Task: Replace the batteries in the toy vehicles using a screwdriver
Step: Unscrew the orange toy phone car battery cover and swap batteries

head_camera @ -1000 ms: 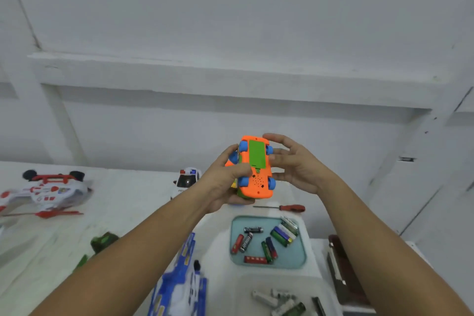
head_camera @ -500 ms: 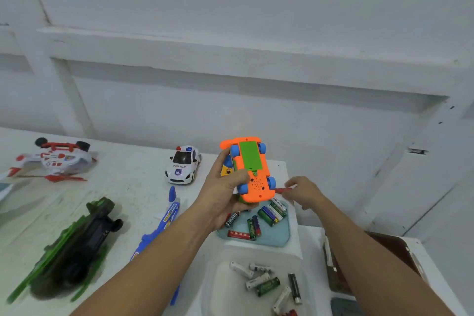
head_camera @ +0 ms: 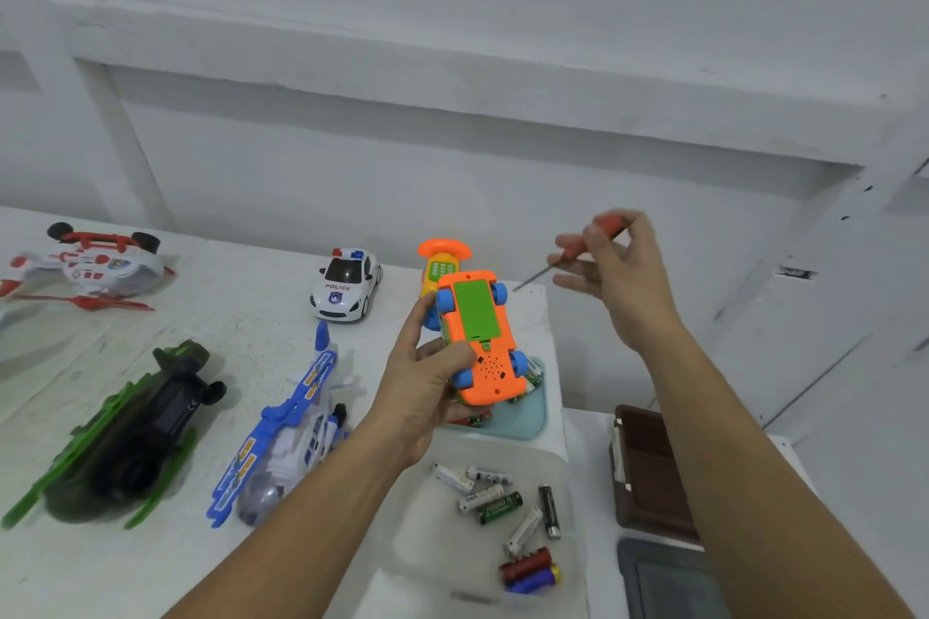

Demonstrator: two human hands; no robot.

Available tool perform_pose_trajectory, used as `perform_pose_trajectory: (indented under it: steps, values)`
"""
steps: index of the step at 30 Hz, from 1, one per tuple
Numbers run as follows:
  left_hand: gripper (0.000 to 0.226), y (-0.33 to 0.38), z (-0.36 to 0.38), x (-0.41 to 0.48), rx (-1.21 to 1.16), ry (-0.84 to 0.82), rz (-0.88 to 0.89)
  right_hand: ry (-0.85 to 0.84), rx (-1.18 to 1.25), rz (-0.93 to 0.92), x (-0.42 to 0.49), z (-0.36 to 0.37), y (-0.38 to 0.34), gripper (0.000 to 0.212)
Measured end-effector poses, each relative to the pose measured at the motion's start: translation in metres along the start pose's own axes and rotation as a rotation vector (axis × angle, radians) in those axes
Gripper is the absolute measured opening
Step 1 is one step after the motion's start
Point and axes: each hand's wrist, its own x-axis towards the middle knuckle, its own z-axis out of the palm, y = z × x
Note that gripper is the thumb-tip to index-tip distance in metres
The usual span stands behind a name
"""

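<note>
1. Nearest to us, by the desk's (head_camera: 226,307) near right corner, a clear tub (head_camera: 417,518) holds loose batteries (head_camera: 495,508): white, green, black, red and blue ones.
2. Right of the tub, off the desk's right edge, lie a dark grey case (head_camera: 663,583) and, just beyond it, a brown box (head_camera: 648,467).
3. Towards the near left of the desk a green and black toy (head_camera: 130,437) lies blurred. A blue and white toy aircraft (head_camera: 296,427) lies beside it, nose towards the far edge.
4. Our left hand (head_camera: 422,387) grips the orange toy car (head_camera: 482,352) in the air by the desk's right edge. The thumb lies across the car's underside and the fingers curl round its left side.
5. The car is belly-up with its green battery cover (head_camera: 475,312) in place, facing us.
6. Under the car, at the right edge, sits a teal tray (head_camera: 528,420) with more batteries, mostly hidden by the car.
7. Our right hand (head_camera: 623,282) is raised to the right of the car, apart from it. It pinches the red-handled screwdriver (head_camera: 568,256) in its fingertips, and the shaft slants down-left over the desk's far right corner.
8. Behind the car stands a yellow and orange toy phone (head_camera: 442,261), and left of that a white police car (head_camera: 347,284).
9. At the far left edge a red and white toy (head_camera: 85,266) lies wheels-up.
</note>
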Motion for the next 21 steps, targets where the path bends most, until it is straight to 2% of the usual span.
perform_pose_trajectory:
  steps: [3, 7, 12, 16, 21]
  values:
    - [0.064, -0.003, 0.000, -0.004, 0.003, 0.011, -0.002, -0.083, 0.023, -0.221, -0.032, 0.016, -0.033, 0.005]
    - [0.064, -0.007, 0.000, -0.005, -0.014, 0.041, -0.024, -0.270, -0.073, -0.376, -0.065, 0.032, -0.039, 0.021]
    - [0.063, -0.007, -0.001, -0.008, -0.049, 0.056, -0.066, -0.313, -0.158, -0.377, -0.070, 0.038, -0.022, 0.030]
    - [0.059, -0.006, -0.004, -0.008, -0.084, 0.074, -0.093, -0.305, -0.231, -0.389, -0.070, 0.039, -0.016, 0.053]
    - [0.061, -0.006, -0.006, -0.006, -0.100, 0.079, -0.108, -0.310, -0.287, -0.425, -0.069, 0.040, -0.015, 0.053]
